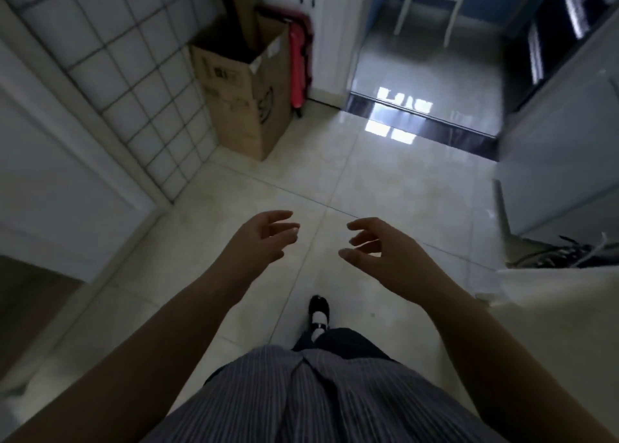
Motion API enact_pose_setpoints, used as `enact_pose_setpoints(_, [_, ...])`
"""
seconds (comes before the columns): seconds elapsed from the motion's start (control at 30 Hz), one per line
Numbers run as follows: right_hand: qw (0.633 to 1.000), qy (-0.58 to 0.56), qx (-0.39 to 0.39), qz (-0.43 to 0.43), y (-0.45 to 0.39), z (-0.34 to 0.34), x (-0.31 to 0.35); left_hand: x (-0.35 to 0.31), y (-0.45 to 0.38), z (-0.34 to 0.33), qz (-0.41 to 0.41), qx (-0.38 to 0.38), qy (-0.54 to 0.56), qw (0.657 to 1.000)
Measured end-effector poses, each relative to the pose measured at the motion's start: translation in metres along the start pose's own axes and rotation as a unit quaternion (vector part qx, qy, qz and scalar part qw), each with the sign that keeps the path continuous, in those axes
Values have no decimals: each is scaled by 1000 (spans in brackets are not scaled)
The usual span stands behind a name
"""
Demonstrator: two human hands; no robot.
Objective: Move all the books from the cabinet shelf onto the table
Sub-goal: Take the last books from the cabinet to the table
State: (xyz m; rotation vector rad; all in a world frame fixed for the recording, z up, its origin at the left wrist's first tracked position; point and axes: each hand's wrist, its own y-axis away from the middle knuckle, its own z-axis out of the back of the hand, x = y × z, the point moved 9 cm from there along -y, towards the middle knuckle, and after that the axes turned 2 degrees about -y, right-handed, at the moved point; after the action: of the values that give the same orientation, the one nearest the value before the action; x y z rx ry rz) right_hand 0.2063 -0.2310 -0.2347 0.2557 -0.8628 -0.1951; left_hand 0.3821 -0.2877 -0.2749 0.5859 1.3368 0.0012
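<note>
Both hands empty above the tiled floor.
The left hand [259, 241] and right hand [385, 251] hover with fingers spread and loosely curled, palms facing each other; no books in view, so their position and direction cannot be told.

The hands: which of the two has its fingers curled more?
The right hand: its fingers bend inward like a claw, while the left hand holds its fingers straighter. Both are empty.

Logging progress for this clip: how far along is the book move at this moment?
Nothing shows as done: no books, cabinet shelf or table surface with books are identifiable in view. Both the left hand and right hand are open and empty above the tiled floor, one shoe forward. How many books remain cannot be told.
</note>
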Motion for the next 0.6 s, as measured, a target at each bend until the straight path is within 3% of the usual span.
enact_pose_setpoints(0.23, [989, 28, 114, 89, -81, -59, 66, 24, 5, 92, 45, -137, 78, 986])
enact_pose_setpoints(0.6, [952, 34, 244, 179, -202, -125, 171, 32, -8, 205, 80, -310, 173, 932])
